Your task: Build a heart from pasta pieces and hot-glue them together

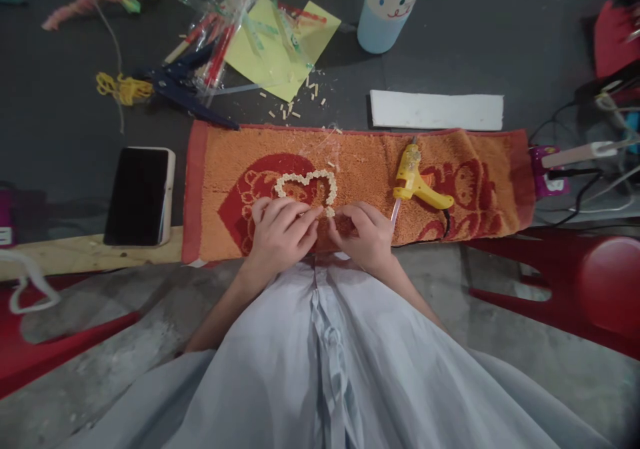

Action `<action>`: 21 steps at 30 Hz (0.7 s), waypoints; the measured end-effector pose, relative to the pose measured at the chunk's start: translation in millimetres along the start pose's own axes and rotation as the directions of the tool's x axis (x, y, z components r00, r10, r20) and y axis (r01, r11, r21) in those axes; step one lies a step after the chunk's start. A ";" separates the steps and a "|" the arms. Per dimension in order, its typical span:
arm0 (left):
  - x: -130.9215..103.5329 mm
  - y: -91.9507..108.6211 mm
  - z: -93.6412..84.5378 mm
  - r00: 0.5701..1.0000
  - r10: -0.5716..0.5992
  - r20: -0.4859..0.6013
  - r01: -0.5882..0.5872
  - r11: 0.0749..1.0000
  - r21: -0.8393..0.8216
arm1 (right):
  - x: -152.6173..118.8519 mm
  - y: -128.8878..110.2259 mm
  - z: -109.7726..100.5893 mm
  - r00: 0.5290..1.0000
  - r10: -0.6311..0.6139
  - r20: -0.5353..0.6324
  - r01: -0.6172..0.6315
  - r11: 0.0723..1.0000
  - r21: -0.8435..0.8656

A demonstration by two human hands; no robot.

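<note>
A heart-shaped outline (331,181) made of small cream-coloured pieces lies on an orange towel (370,189). My left hand (283,232) covers its lower left side, with the fingers closed on it. The fingertips of my left hand are near a small cluster of pieces (330,212) at the lower right end of the outline. My right hand (364,234) is curled beside that cluster, thumb and forefinger drawn in close to it. What sits between those fingertips is too small to make out. A yellow glue gun (411,179) with a clear glue stick rests on the towel, right of my right hand.
Blue-handled pliers (185,86), a yellow paper sheet (260,56) and scattered cut bits (290,110) are beyond the towel. A white strip (437,110) and a bottle (390,16) stand at the back right. A phone (137,196) lies left; cables (585,176) run at right.
</note>
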State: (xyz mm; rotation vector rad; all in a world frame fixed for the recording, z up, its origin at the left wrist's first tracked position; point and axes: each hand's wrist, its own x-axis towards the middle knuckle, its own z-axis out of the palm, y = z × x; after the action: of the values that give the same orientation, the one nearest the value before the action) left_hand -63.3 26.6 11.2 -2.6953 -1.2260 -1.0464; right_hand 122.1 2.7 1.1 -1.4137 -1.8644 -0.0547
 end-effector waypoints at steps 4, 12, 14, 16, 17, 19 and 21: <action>9.6 6.5 2.1 0.999 -0.017 -0.038 0.013 0.993 -0.116 | 3.7 1.6 -10.3 0.999 -0.028 0.033 0.030 0.998 -0.050; 18.0 10.9 8.3 0.984 -0.177 -0.022 0.148 0.879 -0.453 | 4.9 10.9 -22.6 0.995 -0.049 0.092 0.047 0.998 0.028; 19.4 11.8 10.7 0.975 -0.222 -0.029 0.170 0.818 -0.549 | 5.6 11.5 -23.6 0.994 -0.085 0.068 0.081 0.995 0.062; 20.8 12.9 13.0 0.959 -0.283 -0.026 0.209 0.763 -0.612 | 6.4 11.1 -23.8 0.991 -0.122 0.049 0.117 0.987 0.110; 21.4 13.3 13.9 0.950 -0.311 -0.016 0.231 0.740 -0.632 | 6.8 10.9 -23.7 0.990 -0.134 0.045 0.127 0.983 0.135; 22.9 13.8 14.9 0.940 -0.342 0.006 0.264 0.714 -0.649 | 8.2 11.9 -24.1 0.989 -0.135 0.056 0.125 0.980 0.157; 24.6 13.5 15.0 0.940 -0.342 0.014 0.274 0.726 -0.631 | 10.7 17.5 -27.1 0.990 -0.111 0.085 0.100 0.987 0.127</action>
State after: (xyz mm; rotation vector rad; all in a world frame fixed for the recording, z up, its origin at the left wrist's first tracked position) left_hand -34.1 37.6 17.1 -2.8560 -1.5766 -1.9298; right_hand 150.8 5.3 19.2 -1.2521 -1.9823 0.0718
